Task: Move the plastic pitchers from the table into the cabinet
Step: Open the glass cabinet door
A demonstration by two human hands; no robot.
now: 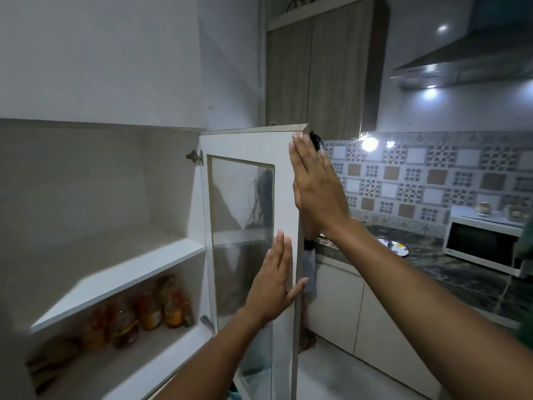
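Note:
A white wall cabinet (115, 272) stands open at the left, its glass-panelled door (285, 197) swung out toward me. My left hand (274, 281) lies flat on the door's frame low down, fingers straight, thumb hooked at its outer edge. My right hand (314, 186) rests flat against the door's outer edge near the top corner. Neither hand holds anything. The upper shelf (121, 280) carries nothing that I can see. No pitcher and no table are in view.
Several bottles and jars (150, 310) stand on the cabinet's lower shelf. A dark marble counter (450, 272) runs along the right with a white microwave (487, 243) and a plate (393, 246). Tall wooden cupboards (320, 67) and a range hood (467, 64) hang above.

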